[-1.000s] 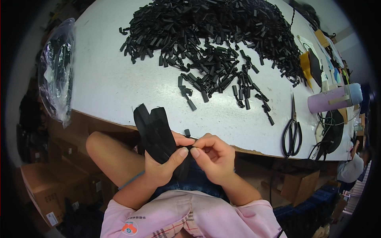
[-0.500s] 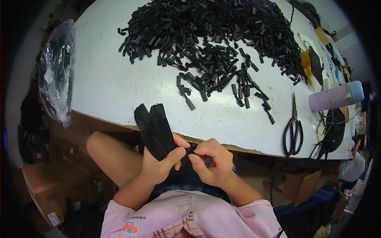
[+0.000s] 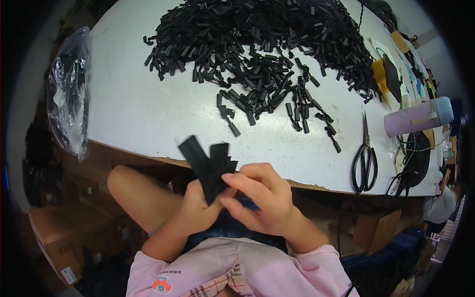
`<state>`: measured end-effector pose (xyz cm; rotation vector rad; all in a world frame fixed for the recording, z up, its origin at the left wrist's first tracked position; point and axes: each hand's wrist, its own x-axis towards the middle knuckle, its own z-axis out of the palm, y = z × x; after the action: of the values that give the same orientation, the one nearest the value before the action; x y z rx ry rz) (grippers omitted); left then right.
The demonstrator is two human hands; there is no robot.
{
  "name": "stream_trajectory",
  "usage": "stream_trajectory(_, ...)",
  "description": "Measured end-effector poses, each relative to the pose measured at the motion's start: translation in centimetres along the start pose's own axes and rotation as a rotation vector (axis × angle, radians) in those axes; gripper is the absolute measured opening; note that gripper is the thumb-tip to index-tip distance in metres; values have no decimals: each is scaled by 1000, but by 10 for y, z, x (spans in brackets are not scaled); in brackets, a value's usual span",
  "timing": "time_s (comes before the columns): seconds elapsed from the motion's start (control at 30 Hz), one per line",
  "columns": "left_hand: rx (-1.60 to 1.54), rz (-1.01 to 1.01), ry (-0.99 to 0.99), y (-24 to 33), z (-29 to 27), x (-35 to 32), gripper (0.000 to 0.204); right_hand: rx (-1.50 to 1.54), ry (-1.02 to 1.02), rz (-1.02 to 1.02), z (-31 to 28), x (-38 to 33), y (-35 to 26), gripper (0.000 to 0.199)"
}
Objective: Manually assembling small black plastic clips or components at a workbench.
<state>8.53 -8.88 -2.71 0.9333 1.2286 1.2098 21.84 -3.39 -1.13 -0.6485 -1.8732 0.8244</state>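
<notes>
Flat black fabric strips (image 3: 200, 161) stand up in a fanned bundle over the table's near edge, their cut ends pointing away from me. My left hand (image 3: 195, 213) is closed round the lower part of the bundle. From the right, my right hand (image 3: 264, 200) reaches in, with curled index finger and thumb at the bundle's right edge, closed on the strips. The fingers are slightly blurred, and the bundle's lower end is hidden between my hands.
A big heap of small black plastic pieces with cords (image 3: 257, 29) covers the far side of the white table (image 3: 148, 119). At the right lie black-handled scissors (image 3: 364, 166) and a lilac bottle (image 3: 413, 119). A clear plastic bag (image 3: 69, 94) is at the left edge; cardboard boxes (image 3: 59, 237) stand below.
My right hand has left the small dark piece pinched near the left fingertips and moved up-left onto the strips. The bundle has shifted right and fanned apart.
</notes>
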Motion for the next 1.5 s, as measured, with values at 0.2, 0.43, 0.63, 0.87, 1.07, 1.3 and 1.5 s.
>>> stream_trajectory(0.2, -151, 205, -156, -5, -8, 5, 29, 467, -229, 371, -13, -9, 5, 10)
stream_trajectory(0.43, 55, 431, -32, -10, -1, 2, 22, 557, -106, 462, -7, -17, 6, 2)
stream_trajectory(0.63, -168, 281, -18, -7, 15, -4, 7, 308, -192, 461, -20, -16, 6, 10)
stream_trajectory(0.87, -508, -147, 71, 2, 14, 3, 18, -1108, -11, 79, -52, 9, 37, 20)
stream_trajectory(1.07, -215, -116, 114, 0, 14, 2, 23, -683, 49, 254, -49, 7, 40, 16)
stream_trajectory(1.3, -221, -15, 103, 1, 18, 3, 15, 618, 125, 490, -7, -8, 9, 10)
stream_trajectory(1.5, -128, 161, 95, 0, 14, 6, 9, 192, 76, 167, 1, -16, 13, 18)
